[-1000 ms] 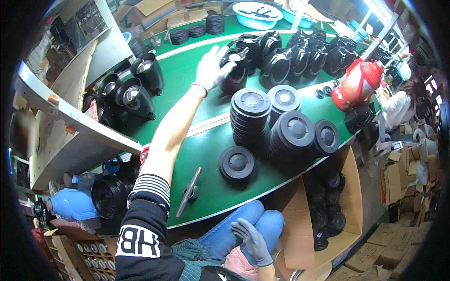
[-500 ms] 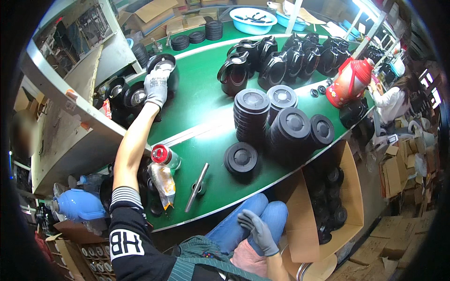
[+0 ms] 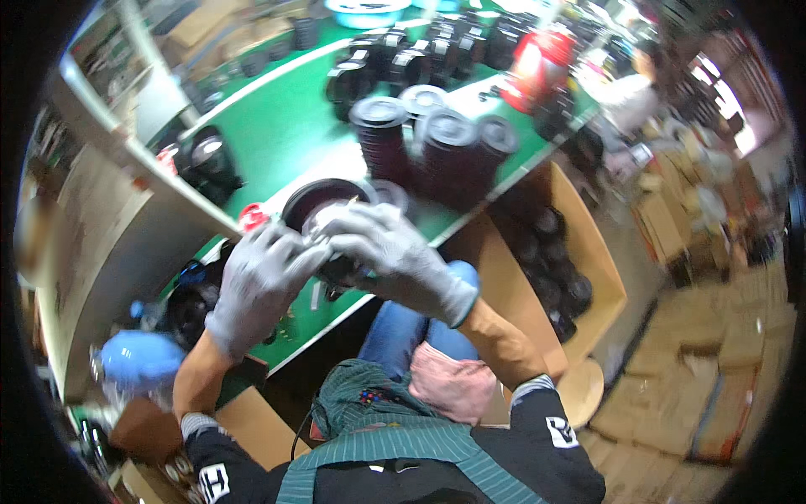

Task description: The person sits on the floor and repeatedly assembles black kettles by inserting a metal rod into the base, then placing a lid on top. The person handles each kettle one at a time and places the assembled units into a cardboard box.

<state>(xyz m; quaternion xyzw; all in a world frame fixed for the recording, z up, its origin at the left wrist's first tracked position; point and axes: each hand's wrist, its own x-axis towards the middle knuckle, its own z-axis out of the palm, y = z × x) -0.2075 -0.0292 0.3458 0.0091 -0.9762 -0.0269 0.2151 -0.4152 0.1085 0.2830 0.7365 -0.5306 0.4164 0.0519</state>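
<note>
Over the near edge of the green table, a black, round, open-mouthed shell point(image 3: 312, 198) is between my hands, its wide rim tilted up. My left hand point(image 3: 262, 286), in a grey glove, has its fingers curled at the shell's near side. From the right, my gloved right hand point(image 3: 395, 259) closes over the same part, and the fingertips of both hands nearly meet. Motion blur hides exactly what the fingertips pinch. Behind the shell, a red-topped can point(image 3: 253, 217) shows in part.
Stacks of black ridged lids point(image 3: 378, 113) and rows of black jugs point(image 3: 348, 84) stand farther back, near a red thermos point(image 3: 537, 71). More black shells point(image 3: 210, 160) sit at left. An open carton point(image 3: 592, 252) of black parts is at my right. A blue thermos point(image 3: 143, 361) is lower left.
My left hand has come back from the far left with a black shell. My right hand has risen from my lap to it. The view has shifted.
</note>
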